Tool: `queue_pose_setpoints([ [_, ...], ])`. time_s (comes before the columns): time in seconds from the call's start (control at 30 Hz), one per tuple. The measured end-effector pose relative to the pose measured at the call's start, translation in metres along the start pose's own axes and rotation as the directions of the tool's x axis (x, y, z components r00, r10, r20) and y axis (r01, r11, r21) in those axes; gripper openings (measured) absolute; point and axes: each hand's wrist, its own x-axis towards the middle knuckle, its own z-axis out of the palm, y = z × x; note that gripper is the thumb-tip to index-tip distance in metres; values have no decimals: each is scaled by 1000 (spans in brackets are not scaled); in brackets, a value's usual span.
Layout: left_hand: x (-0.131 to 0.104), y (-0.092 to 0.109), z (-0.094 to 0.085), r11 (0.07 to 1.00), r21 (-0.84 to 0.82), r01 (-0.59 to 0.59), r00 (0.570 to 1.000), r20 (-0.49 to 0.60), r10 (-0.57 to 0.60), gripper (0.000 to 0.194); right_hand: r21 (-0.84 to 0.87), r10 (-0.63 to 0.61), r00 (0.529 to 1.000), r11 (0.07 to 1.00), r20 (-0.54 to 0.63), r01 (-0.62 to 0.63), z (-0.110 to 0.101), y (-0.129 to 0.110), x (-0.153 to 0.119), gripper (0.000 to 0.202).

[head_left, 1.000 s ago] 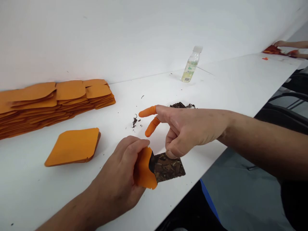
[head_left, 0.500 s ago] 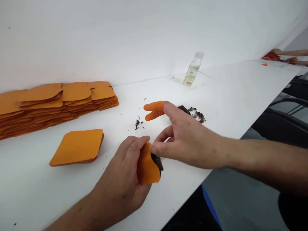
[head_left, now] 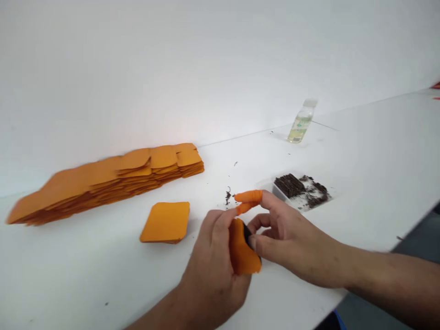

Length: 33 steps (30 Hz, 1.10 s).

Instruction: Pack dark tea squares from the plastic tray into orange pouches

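Note:
My left hand (head_left: 215, 263) is closed around a small orange paper pouch (head_left: 243, 256), squeezed so that its mouth bows open toward the right. A dark brown piece (head_left: 246, 233) shows at that mouth, mostly hidden by the paper and my fingers. At the pouch's right edge, the thumb and bent fingers of my right hand (head_left: 294, 236) pinch the dark piece. Two fingers of this hand wear orange finger covers (head_left: 250, 197) and reach over the top of the pouch. To the left, a short stack of flat orange pouches (head_left: 165, 223) lies on the table.
A long row of stacked orange pouches (head_left: 134, 160) lies along the wall. Beyond my right hand, a white tray (head_left: 280, 194) holds dark brown strips (head_left: 289, 184) and crumbs. A clear bottle (head_left: 301, 123) stands near the wall. Dark scraps (head_left: 228, 196) dot the white table (head_left: 85, 270).
The view has swung right, showing more of the tray. My right hand has closed in on the pouch, its covered fingers now over the top edge. The co-worker's hands have left view.

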Motion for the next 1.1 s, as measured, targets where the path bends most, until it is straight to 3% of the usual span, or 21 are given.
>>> queue_pose_setpoints([
  [0.27, -1, -7, 5, 992, -39, -116, 993, -28, 115, 86, 72, 66, 975, 994, 214, -83, -8, 3, 14, 51],
  [0.4, -3, -7, 10, 993, -87, -75, 997, -39, 72, 89, 121, 40, 960, 990, 276, -76, -7, 5, 18, 43],
  [0.5, -3, -5, 13, 992, -122, -35, 999, -20, 32, 85, 34, 87, 964, 995, 252, -98, -4, 7, 20, 37],
  [0.6, -1, -3, 14, 994, -107, 3, 999, -33, -6, 84, -71, 91, 984, 994, 152, -81, -3, 8, 22, 39],
  [0.7, 0, -4, 13, 997, -14, 71, 987, -141, -72, 81, 49, -5, 997, 999, 78, 1, -2, 12, 21, 38],
  [0.8, -2, -5, 14, 971, 61, 232, 946, -246, -211, 75, 203, -110, 992, 974, 60, 96, 5, 20, 15, 52],
  [0.87, -5, -2, 18, 938, -11, 347, 907, -252, -339, 75, 157, -129, 990, 980, 53, 119, 11, 26, 11, 54],
  [1.0, -4, 13, 24, 793, -235, 562, 769, -204, -606, 88, 25, -154, 984, 988, 92, 152, 11, 24, 14, 27],
  [1.1, 2, 23, 21, 665, -299, 685, 671, -98, -735, 94, -57, -189, 979, 981, -72, 185, -2, 2, 35, 32],
])
